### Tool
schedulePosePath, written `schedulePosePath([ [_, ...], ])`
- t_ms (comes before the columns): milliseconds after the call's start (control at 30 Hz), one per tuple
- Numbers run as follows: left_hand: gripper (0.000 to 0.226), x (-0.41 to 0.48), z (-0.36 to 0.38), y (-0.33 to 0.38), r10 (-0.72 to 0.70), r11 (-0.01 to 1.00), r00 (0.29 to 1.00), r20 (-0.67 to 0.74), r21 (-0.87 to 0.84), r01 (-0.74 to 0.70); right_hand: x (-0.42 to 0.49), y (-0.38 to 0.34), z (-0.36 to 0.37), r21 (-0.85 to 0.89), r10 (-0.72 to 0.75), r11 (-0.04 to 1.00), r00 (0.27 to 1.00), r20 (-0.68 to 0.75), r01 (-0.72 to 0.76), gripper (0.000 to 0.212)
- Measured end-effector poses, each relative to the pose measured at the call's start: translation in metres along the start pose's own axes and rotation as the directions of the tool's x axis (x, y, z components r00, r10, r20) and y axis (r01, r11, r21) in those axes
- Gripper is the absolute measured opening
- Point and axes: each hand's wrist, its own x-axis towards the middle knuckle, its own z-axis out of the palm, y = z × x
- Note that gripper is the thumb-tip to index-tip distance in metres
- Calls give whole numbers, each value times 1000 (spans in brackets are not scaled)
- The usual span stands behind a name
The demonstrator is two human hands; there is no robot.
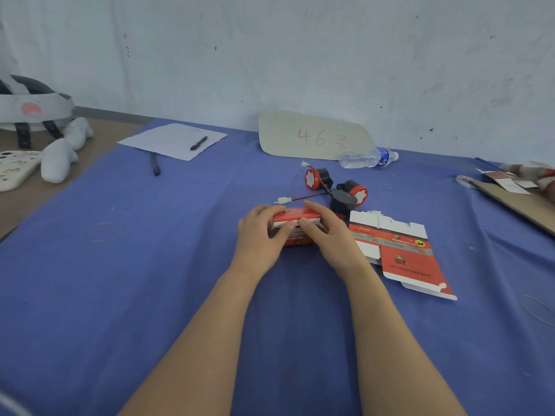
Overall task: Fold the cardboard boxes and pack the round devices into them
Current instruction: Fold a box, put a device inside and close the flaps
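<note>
Your left hand [261, 235] and right hand [330, 232] both curl round the box [295, 217] mid-cloth [150, 265], thumbs pressing its near flap. It's thin card, light and easily creased, so grip edges and corners, not panels. Whether a device is inside, I can't tell. Three devices [342, 202] lie just beyond, and a flat box [399, 253] lies to the right.

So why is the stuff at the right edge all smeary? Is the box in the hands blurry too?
Head view: the red-and-white thing at the right edge is smeared, probably motion blur; I cannot tell what it is. The box held by the left hand and right hand looks fairly sharp. Light is soft, shadows faint.
</note>
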Motion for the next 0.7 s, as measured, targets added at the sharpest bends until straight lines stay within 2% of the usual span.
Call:
schedulePosePath([
  [200, 30, 0, 2, 3, -36, 998, 999, 9, -45, 37, 0, -2, 2, 59, -27, 998, 1000, -16, 28, 19],
  [367, 38, -2, 13, 14, -167, 964, 986, -28, -216, 157, 1, -5, 7, 207, 82, 976, 994, -66, -67, 19],
  [533, 34, -2, 14, 17, -269, 920, 963, -29, -302, 248, 8, -7, 20, 221, 144, 970, 974, -176, -103, 31],
  [633, 33, -3, 13, 16, -234, 941, 970, -66, -264, 210, 8, -7, 22, 302, 221, 939, 960, -174, -162, 35],
  [700, 35, -2, 15, 16, -198, 963, 977, -74, -202, 179, 8, -8, 23, 344, 225, 925, 962, -156, -161, 22],
])
